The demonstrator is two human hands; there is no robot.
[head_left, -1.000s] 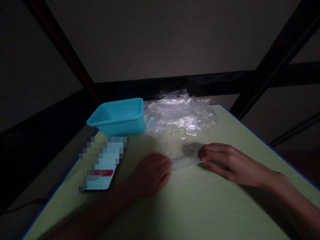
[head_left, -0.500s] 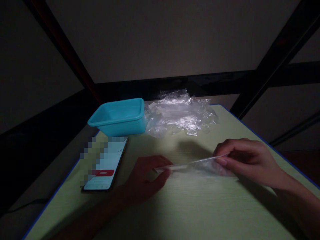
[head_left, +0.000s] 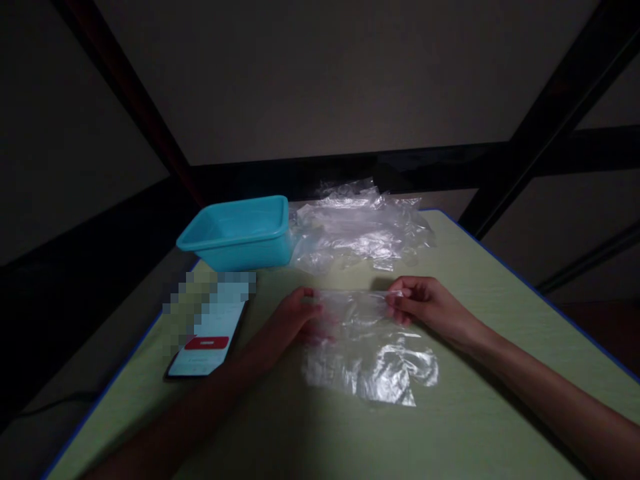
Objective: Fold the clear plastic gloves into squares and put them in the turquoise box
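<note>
A clear plastic bag (head_left: 370, 353) is spread between my two hands over the table, its far edge stretched straight and its near part wrinkled and shiny. My left hand (head_left: 300, 317) pinches the bag's far left corner, some fingers showing through the film. At the far right corner, my right hand (head_left: 417, 300) grips the edge between thumb and fingers. Beyond my hands lies a loose heap of clear plastic bags (head_left: 357, 227). Whether the held bag has anything inside cannot be made out; it looks flat.
A turquoise plastic basin (head_left: 243, 250) stands at the back left, touching the heap. A phone (head_left: 205, 363) with a lit, partly blurred screen lies left of my left hand. The pale green table (head_left: 480, 293) has blue edges; a dark frame rises behind it.
The bag has gone from nearly edge-on to spread open toward me. My right hand has moved left and my left hand slightly farther away, both still holding it.
</note>
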